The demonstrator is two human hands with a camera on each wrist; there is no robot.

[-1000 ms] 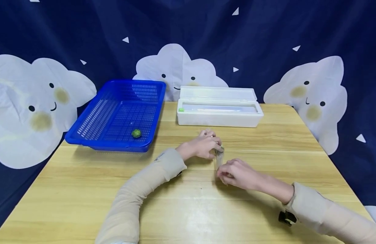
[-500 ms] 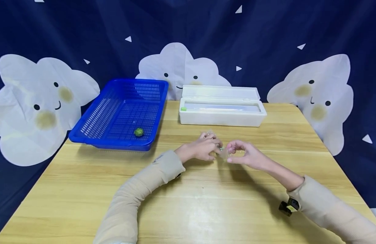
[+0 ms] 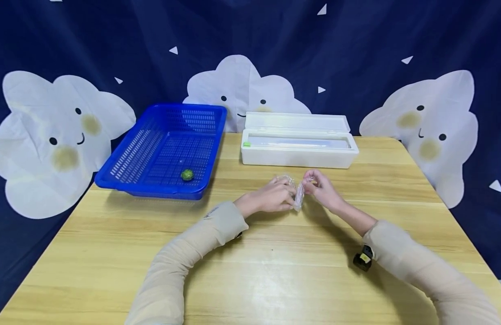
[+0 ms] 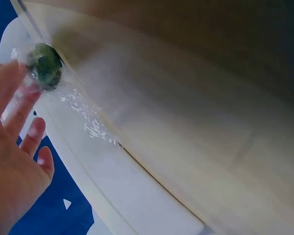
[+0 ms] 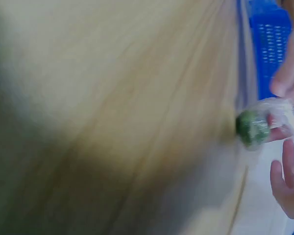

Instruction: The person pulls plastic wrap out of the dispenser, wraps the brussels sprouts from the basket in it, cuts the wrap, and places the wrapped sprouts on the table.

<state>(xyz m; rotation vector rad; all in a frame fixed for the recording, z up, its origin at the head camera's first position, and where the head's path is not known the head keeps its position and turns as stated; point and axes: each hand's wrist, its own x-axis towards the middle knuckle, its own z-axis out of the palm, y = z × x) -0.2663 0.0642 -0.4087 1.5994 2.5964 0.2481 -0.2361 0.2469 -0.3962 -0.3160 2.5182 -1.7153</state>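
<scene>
A small round green fruit or vegetable (image 4: 45,67) sits in clear plastic wrap (image 3: 299,197); its exact kind is unclear. My left hand (image 3: 275,196) holds it in the wrap, low over the table's middle; in the head view the fingers mostly hide it. In the right wrist view the green piece (image 5: 253,129) shows through the film beside the fingers. My right hand (image 3: 321,189) pinches a loose, twisted end of the wrap just to the right, thumb against fingers. The film stretches between both hands.
A blue perforated basket (image 3: 211,155) stands at the left back, with one green round piece (image 3: 187,174) inside. Behind the hands is a white long box (image 3: 299,158), its lid up and a green tab (image 3: 247,144) at its left end. A curtain hangs behind the wooden table (image 3: 234,280).
My right hand came up from below, moved away rightward, then rose to pinch the wrap at the upper right. The left hand stayed nearly in place. The view shifted slightly.
</scene>
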